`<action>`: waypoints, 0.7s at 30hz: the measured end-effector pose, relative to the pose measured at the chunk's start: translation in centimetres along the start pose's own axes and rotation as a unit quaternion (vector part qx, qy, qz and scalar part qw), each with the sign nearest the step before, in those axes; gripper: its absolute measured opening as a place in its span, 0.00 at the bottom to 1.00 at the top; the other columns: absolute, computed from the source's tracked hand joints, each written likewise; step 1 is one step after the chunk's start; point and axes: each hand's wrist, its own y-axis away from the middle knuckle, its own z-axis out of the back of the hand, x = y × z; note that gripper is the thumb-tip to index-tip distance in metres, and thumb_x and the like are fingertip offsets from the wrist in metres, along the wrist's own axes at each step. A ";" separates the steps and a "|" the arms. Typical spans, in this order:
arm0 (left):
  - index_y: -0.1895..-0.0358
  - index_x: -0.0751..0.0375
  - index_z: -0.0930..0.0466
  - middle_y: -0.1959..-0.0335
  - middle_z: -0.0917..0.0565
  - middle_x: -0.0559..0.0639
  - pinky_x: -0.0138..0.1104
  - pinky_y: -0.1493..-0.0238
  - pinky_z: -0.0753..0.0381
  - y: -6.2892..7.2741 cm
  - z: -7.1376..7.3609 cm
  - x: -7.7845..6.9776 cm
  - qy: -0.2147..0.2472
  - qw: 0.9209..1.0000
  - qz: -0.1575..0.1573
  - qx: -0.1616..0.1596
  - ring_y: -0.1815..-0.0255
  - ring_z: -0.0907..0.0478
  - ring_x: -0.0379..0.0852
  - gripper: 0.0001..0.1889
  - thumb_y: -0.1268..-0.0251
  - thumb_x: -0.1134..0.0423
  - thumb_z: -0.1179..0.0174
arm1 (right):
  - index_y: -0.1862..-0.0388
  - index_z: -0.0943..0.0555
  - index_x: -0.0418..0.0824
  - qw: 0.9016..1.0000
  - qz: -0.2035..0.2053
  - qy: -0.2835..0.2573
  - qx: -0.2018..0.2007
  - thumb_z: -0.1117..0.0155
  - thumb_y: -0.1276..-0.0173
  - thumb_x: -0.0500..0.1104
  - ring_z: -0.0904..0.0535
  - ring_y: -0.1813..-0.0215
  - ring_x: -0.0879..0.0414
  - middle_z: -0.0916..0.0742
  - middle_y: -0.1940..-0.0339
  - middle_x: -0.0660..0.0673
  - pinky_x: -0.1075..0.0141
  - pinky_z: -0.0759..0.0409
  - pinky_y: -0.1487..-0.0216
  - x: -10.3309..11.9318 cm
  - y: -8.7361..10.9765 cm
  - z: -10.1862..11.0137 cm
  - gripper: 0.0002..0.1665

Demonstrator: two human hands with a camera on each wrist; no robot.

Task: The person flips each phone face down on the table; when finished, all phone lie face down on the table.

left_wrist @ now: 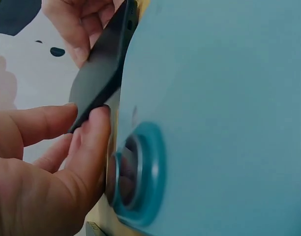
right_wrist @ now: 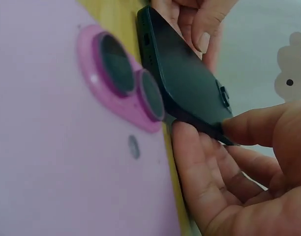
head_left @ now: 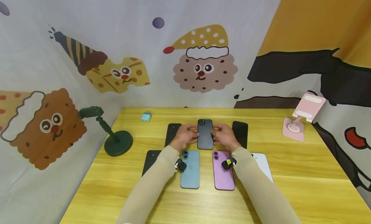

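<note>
A dark grey smartphone (head_left: 205, 134), camera side up, sits at the middle of the group between both hands. My left hand (head_left: 186, 136) pinches its left long edge; in the left wrist view the thumb and fingers meet at the edge of the dark phone (left_wrist: 99, 73). On the opposite edge my right hand (head_left: 223, 135) pinches it, the thumb over the back and fingers beneath the rim of the phone (right_wrist: 190, 73). Just below lie a light blue phone (head_left: 190, 172) and a pink phone (head_left: 223, 175), both back up.
Black phones lie beside the left hand (head_left: 171, 133), beside the right hand (head_left: 240, 133) and by the left forearm (head_left: 151, 159). A white phone (head_left: 263, 164) is partly under the right sleeve. Around them stand a green holder (head_left: 118, 143), a blue charger (head_left: 146, 117) and a pink phone stand (head_left: 293, 129).
</note>
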 end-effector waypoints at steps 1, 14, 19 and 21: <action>0.30 0.57 0.20 0.45 0.16 0.59 0.39 0.52 0.09 0.1 -0.1 0.0 -0.007 1.000 -0.001 0.000 0.53 0.12 0.47 0.27 0.31 0.77 0.34 | 0.24 0.26 0.37 1.000 0.003 0.014 -0.002 0.37 0.22 0.39 0.18 0.64 0.52 0.16 0.52 0.37 0.58 0.08 0.63 0.0 0.1 0.0 0.29; 0.27 0.60 0.23 0.43 0.17 0.59 0.41 0.49 0.09 0.6 0.0 -0.1 -0.030 0.999 0.012 0.020 0.47 0.12 0.51 0.29 0.31 0.74 0.32 | 0.25 0.25 0.34 0.997 0.010 0.081 0.005 0.35 0.22 0.38 0.11 0.52 0.47 0.13 0.44 0.34 0.57 0.08 0.58 0.5 0.6 0.2 0.30; 0.27 0.61 0.24 0.39 0.19 0.60 0.41 0.48 0.09 0.7 0.2 0.3 -0.030 0.999 0.016 0.029 0.46 0.12 0.52 0.30 0.32 0.75 0.32 | 0.25 0.26 0.33 0.998 0.000 0.067 0.016 0.37 0.22 0.38 0.12 0.50 0.46 0.15 0.42 0.32 0.56 0.08 0.56 0.3 0.6 0.1 0.29; 0.26 0.61 0.24 0.39 0.19 0.61 0.42 0.48 0.09 0.8 0.3 0.3 -0.029 0.999 0.015 0.033 0.45 0.12 0.52 0.31 0.32 0.75 0.32 | 0.25 0.26 0.32 0.998 0.001 0.066 0.017 0.37 0.22 0.38 0.12 0.51 0.47 0.15 0.42 0.32 0.57 0.08 0.56 0.2 0.6 0.1 0.29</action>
